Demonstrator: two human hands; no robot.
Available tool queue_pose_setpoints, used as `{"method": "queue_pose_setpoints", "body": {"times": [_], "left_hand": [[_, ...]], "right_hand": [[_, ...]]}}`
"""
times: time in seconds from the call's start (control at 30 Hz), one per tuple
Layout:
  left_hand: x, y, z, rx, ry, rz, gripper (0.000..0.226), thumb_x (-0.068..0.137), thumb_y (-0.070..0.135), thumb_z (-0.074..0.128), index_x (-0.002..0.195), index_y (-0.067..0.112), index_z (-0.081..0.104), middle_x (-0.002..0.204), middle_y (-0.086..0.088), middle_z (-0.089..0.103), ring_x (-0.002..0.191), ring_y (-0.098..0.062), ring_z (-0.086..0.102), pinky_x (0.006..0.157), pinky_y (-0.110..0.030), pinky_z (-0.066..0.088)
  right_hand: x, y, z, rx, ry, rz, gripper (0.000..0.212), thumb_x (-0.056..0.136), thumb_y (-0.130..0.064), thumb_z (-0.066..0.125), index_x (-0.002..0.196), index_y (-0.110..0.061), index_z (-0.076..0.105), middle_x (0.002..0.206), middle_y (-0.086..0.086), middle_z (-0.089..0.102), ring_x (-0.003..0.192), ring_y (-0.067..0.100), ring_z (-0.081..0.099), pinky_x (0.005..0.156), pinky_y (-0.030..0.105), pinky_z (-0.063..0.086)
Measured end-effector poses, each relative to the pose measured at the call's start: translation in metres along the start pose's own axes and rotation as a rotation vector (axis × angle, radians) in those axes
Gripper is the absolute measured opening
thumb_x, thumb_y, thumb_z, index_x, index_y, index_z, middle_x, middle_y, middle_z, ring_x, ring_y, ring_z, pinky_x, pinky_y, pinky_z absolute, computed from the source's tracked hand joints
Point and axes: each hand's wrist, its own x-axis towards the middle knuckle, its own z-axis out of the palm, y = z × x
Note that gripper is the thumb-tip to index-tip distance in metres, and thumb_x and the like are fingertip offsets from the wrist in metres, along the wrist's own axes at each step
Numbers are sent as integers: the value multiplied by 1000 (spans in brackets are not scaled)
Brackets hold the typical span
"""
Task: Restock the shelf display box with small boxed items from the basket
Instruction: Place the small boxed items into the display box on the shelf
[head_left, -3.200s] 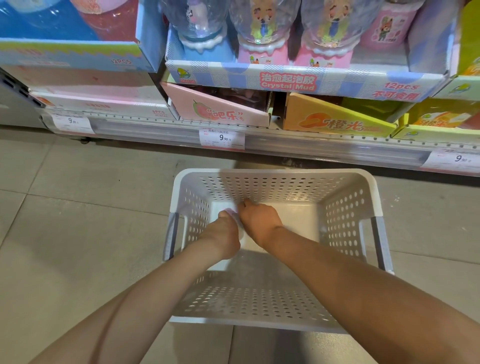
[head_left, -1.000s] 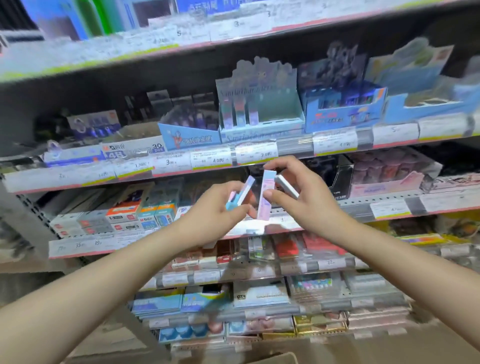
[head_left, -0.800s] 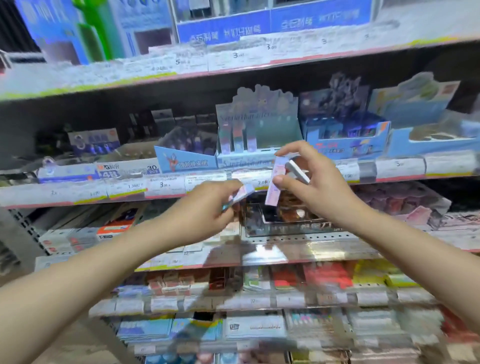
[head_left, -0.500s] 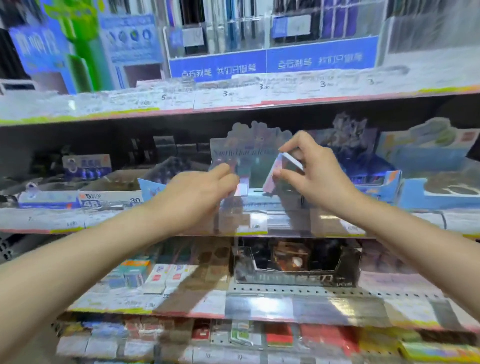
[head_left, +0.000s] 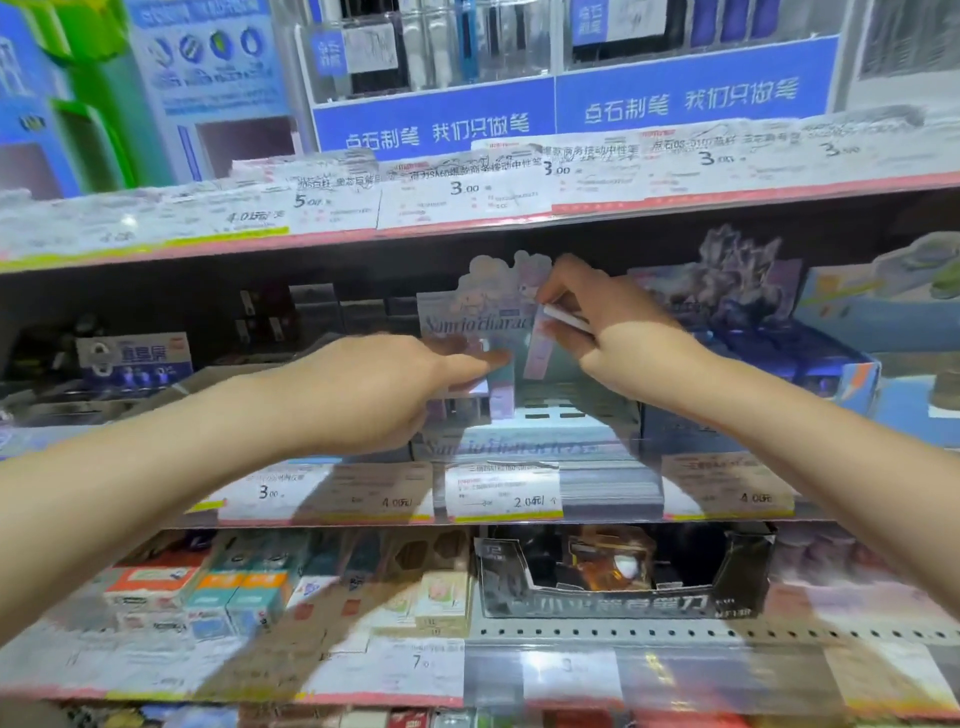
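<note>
A pale green display box with a cartoon header card stands on the middle shelf. Small pastel boxes stand upright in its left part. My left hand reaches into the box from the left, its fingers round one of the small boxes, which is mostly hidden. My right hand is above the box's middle and pinches two small boxes, one pink hanging down, one white lying across the fingers. The basket is out of view.
A blue display box stands right of the green one and a grey carton to its left. Price tags line the shelf edge. The upper shelf overhangs closely. A black display box sits on the shelf below.
Both hands have come up from the basket to the middle shelf with small boxes. In the last half second the left hand reached into the display box and the right hand moved above it.
</note>
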Motion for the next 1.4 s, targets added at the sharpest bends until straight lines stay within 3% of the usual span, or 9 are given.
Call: {"method": "queue_pose_setpoints", "body": {"times": [0.17,0.53,0.7,0.87,0.97,1.03,1.13,1.3,1.4], "left_hand": [[6,-11,5,-12,23,111,76,84,8,39,142,49,12,133,6,55,88,-23,58,68,-34,51],[11,-18,0,-19,3,119,70,87,13,39,138,54,14,125,7,59,100,-22,57,75,-36,53],[10,-16,1,-23,20,106,66,88,14,38,139,52,20,121,6,61,92,-19,57,69,-31,50],[8,-16,1,-32,34,98,67,88,14,40,139,52,18,125,8,59,88,-18,52,67,-29,46],[7,-16,3,-22,28,100,68,88,14,40,139,52,18,125,8,59,86,-18,54,64,-28,46],[7,-16,4,-21,37,111,68,86,12,40,139,51,19,125,8,60,90,-19,58,66,-31,50],[8,-17,4,-45,31,111,67,86,13,40,138,51,21,126,8,59,91,-19,57,68,-31,50],[7,-17,2,-61,46,106,69,87,14,41,138,54,18,130,11,56,101,-19,55,69,-28,44],[7,-16,4,-47,49,104,68,87,15,41,138,54,19,127,10,59,96,-18,55,68,-29,45]], "right_hand": [[4,-2,3,0,-13,52,20,87,-12,55,106,-15,50,106,10,63,95,28,57,73,29,41],[14,-3,0,5,-140,93,17,87,-14,57,103,-16,52,108,7,64,99,27,59,84,36,48],[19,-4,4,-73,-214,62,18,89,-18,56,107,-17,57,118,5,61,98,22,54,76,26,37],[24,-3,-3,-187,-201,-24,17,84,-18,61,101,-15,66,113,5,61,102,26,56,86,34,44],[24,-1,-7,-199,-193,-23,21,83,-13,60,102,-15,67,111,3,61,96,19,54,79,27,40],[23,-1,-8,-180,-205,-10,26,82,-8,57,105,-16,67,110,1,62,90,14,50,76,23,35],[22,-3,-5,-156,-275,19,31,83,-8,55,110,-18,65,116,2,63,102,19,55,86,27,44],[12,-2,-11,-94,-421,63,39,88,-33,53,124,-19,54,135,-1,52,122,18,48,100,23,35],[1,-3,-14,90,-408,77,29,93,-23,40,109,-7,59,120,7,61,110,23,54,95,28,39]]}}
